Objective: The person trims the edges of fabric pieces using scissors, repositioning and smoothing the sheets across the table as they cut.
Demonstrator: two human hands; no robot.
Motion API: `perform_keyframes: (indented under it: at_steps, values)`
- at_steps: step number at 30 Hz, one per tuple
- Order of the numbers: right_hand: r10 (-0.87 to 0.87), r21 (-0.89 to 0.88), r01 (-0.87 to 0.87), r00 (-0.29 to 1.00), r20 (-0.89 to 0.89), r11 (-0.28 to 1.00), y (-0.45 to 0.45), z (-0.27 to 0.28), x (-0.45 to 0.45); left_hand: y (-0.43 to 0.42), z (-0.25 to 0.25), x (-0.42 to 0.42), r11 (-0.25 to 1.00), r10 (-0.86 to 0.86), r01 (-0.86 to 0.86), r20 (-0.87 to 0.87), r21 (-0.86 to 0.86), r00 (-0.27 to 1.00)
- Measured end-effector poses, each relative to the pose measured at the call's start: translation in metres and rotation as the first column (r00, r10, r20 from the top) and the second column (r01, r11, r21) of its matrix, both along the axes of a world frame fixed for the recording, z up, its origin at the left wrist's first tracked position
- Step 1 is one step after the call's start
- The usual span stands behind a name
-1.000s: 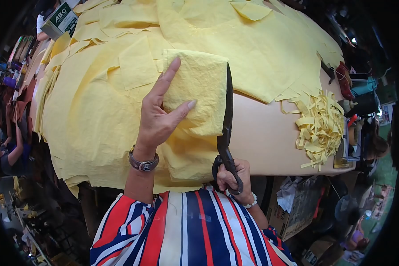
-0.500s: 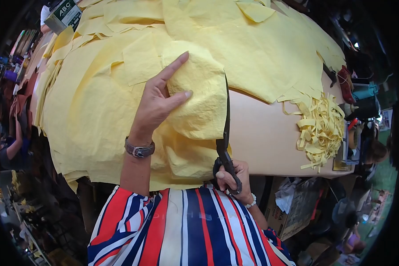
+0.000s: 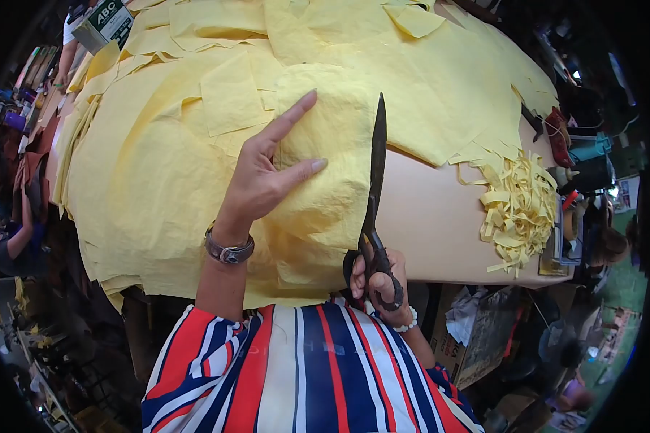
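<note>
**Black scissors (image 3: pixel 377 166) along the right edge of a yellow piece (image 3: pixel 332 144)**

Layered yellow sheets (image 3: pixel 137 180) spread to the left of the left hand (image 3: pixel 260 173), their stacked edges outermost; a container marked ABC (image 3: pixel 106 25) stood at their border, well beyond that hand. The left hand was open over the yellow piece, index finger and thumb spread apart; its other fingers were hidden. The yellow piece lay between the hands, extending forward of both. The black scissors pointed forward from the right hand (image 3: pixel 386 285), which was closed around their handles. To the right of the blades, a stretch of tan tabletop (image 3: pixel 430 216) left sideways room as far as a pile of yellow strips (image 3: pixel 516 209). Overlapping sheets bounded this stretch forward of the right hand; the table's near edge ran just beside that hand.
</note>
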State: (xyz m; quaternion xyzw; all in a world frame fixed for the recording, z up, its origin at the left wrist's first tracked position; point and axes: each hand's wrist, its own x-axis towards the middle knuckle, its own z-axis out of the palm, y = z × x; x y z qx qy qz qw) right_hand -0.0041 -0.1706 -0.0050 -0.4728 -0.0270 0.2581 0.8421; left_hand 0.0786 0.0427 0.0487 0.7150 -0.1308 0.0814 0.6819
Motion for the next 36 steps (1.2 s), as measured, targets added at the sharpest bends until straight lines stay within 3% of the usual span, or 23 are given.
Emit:
perform_keyframes:
  at_steps: [18, 36]
  values:
    - [0.0, -0.001, 0.0, 1.0, -0.004, 1.0, 0.0067, 0.0048, 0.0016, 0.0014, -0.0029, -0.0024, 0.999, 0.012, -0.013, 0.034, 0.04, 0.999]
    - [0.026, -0.261, -0.035, 0.999, -0.039, 0.965, 0.003, 0.0098, -0.001, 0.0007, -0.0061, 0.0007, 1.0, 0.016, -0.017, 0.038, 0.021, 0.999]
